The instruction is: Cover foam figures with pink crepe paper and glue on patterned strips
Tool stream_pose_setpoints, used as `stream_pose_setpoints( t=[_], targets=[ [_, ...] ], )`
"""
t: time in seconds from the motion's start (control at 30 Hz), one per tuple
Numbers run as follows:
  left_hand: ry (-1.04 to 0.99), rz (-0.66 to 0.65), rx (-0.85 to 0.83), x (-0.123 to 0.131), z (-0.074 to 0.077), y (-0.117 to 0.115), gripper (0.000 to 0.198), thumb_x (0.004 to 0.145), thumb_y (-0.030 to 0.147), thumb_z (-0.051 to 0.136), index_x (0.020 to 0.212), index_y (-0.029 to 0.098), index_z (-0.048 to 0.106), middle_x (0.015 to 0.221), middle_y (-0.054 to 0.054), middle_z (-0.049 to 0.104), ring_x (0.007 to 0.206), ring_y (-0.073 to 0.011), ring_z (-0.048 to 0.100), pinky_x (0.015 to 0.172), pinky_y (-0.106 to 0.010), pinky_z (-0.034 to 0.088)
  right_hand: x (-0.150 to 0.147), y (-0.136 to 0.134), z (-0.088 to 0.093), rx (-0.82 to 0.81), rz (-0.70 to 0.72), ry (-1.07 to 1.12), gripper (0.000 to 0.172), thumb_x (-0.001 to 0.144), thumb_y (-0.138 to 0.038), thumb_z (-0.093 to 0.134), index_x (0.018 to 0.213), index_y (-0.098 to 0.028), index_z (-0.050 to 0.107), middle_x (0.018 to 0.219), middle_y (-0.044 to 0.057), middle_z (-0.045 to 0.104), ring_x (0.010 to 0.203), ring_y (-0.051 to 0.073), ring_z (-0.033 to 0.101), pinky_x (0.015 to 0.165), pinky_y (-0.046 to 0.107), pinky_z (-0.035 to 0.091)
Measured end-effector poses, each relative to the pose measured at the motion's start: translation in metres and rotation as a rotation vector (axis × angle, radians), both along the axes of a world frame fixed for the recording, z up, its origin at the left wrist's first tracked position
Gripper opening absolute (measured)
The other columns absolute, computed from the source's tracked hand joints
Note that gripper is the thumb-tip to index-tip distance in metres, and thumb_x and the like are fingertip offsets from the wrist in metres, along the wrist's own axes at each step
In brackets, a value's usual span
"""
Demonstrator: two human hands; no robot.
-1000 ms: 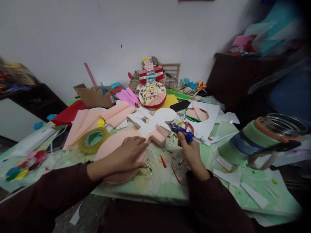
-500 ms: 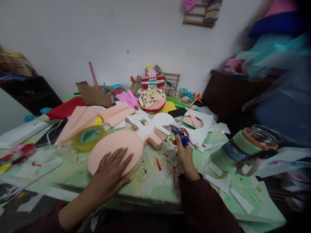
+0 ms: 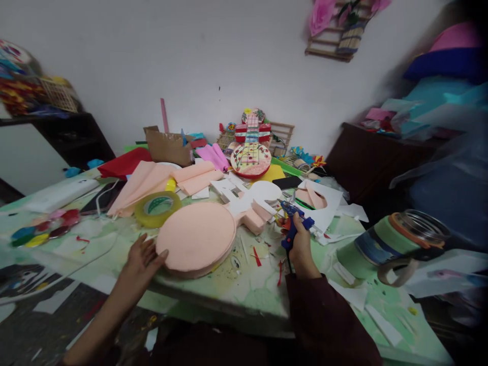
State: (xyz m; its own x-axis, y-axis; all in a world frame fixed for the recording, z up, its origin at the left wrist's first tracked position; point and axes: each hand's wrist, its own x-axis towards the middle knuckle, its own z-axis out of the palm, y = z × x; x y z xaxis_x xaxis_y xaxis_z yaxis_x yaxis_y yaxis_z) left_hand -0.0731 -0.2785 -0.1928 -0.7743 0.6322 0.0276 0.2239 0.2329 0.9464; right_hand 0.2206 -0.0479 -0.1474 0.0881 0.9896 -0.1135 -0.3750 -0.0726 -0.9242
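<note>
Far left of the peach foam disc (image 3: 196,236), a palette of coloured paint blobs (image 3: 41,231) lies on the green-stained desk (image 3: 244,290). The left hand (image 3: 143,256) is released, fingers spread, its fingertips touching the disc's left rim. The disc lies flat near the desk's front edge. Just behind the disc to the left sits a yellow tape roll (image 3: 157,208). Well behind the disc stands a painted guitar model (image 3: 250,152). Right of the disc, the right hand (image 3: 301,244) is clenched around a blue glue gun (image 3: 292,223), whose nozzle points away from the person. Far right of the disc lies a green sleeved jar (image 3: 389,239), tipped on its side.
</note>
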Motion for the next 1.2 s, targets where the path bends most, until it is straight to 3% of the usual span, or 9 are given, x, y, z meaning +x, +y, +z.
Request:
stream_pose_setpoints(
  t=[0.13,0.27,0.4,0.5,0.7,0.83,1.0,1.1,1.2],
  targets=[
    [0.027,-0.071,-0.161,-0.003,0.019,0.013,0.1,0.069,0.06,0.065,0.147,0.013,0.024,0.141,-0.023,0.047,0.123,-0.0383,0.053,0.107,-0.057,0.039,0.0,-0.002,0.002,0.006,0.009,0.01,0.048,0.063,-0.057,0.073,0.09,-0.018,0.064,0.06,-0.004,0.067,0.04,0.007,0.052,0.034,0.017,0.033],
    [-0.006,-0.072,-0.147,-0.013,0.031,0.024,0.096,0.067,0.059,0.067,0.143,0.009,0.033,0.132,-0.023,0.057,0.117,-0.0368,0.058,0.101,-0.053,0.045,-0.002,0.0,0.0,0.058,0.026,0.08,0.042,0.068,-0.054,0.071,0.087,-0.016,0.066,0.064,0.0,0.07,0.051,0.01,0.063,0.043,0.017,0.045],
    [0.005,-0.229,-0.129,-0.026,0.036,0.036,0.073,0.067,0.059,0.068,0.123,0.014,0.058,0.12,-0.015,0.067,0.11,-0.0359,0.062,0.098,-0.049,0.049,-0.009,0.002,-0.005,0.069,0.101,0.221,0.037,0.074,-0.052,0.067,0.087,-0.017,0.067,0.073,0.002,0.074,0.065,0.014,0.07,0.052,0.019,0.052],
    [-0.015,-0.257,-0.13,-0.035,0.037,0.044,0.057,0.065,0.059,0.069,0.104,0.017,0.069,0.109,-0.011,0.072,0.107,-0.0372,0.063,0.098,-0.05,0.048,-0.015,0.002,-0.009,0.07,0.118,0.25,0.037,0.075,-0.052,0.067,0.09,-0.018,0.067,0.079,0.002,0.075,0.07,0.014,0.071,0.055,0.021,0.054],
    [-0.089,-0.175,0.05,-0.024,0.04,0.044,0.057,0.062,0.052,0.075,0.107,0.018,0.068,0.112,-0.009,0.07,0.11,-0.0332,0.062,0.098,-0.045,0.049,-0.016,0.002,-0.013,0.075,0.197,0.324,0.041,0.072,-0.057,0.068,0.089,-0.021,0.064,0.077,0.001,0.073,0.068,0.015,0.068,0.055,0.025,0.055],
    [-0.201,-0.158,0.109,-0.012,0.046,0.037,0.061,0.061,0.045,0.079,0.114,0.019,0.063,0.107,-0.008,0.071,0.099,-0.0284,0.066,0.08,-0.036,0.056,-0.016,-0.002,-0.009,0.085,0.236,0.355,0.042,0.069,-0.061,0.069,0.074,-0.02,0.061,0.066,0.0,0.066,0.067,0.016,0.067,0.053,0.025,0.053],
    [-0.362,-0.098,0.219,-0.023,0.055,0.035,0.044,0.065,0.03,0.076,0.106,0.017,0.066,0.098,-0.005,0.073,0.093,-0.0247,0.067,0.069,-0.027,0.056,-0.011,-0.009,0.001,0.119,0.284,0.427,0.04,0.068,-0.06,0.069,0.074,-0.021,0.06,0.067,-0.002,0.061,0.069,0.014,0.063,0.06,0.027,0.054],
    [-0.427,-0.107,0.275,-0.036,0.063,0.051,0.042,0.067,0.025,0.072,0.107,0.014,0.065,0.095,-0.004,0.073,0.088,-0.0225,0.067,0.069,-0.026,0.056,-0.005,-0.012,0.007,0.174,0.334,0.489,0.041,0.066,-0.06,0.071,0.073,-0.021,0.063,0.068,-0.002,0.06,0.072,0.015,0.062,0.065,0.03,0.055],
    [-0.403,-0.228,0.264,-0.045,0.074,0.082,0.04,0.068,0.025,0.07,0.104,0.01,0.064,0.089,-0.008,0.073,0.075,-0.0199,0.068,0.061,-0.025,0.055,-0.001,-0.014,0.01,0.25,0.364,0.481,0.044,0.064,-0.063,0.07,0.068,-0.02,0.063,0.075,0.002,0.064,0.079,0.018,0.063,0.068,0.033,0.056]
  ],
)
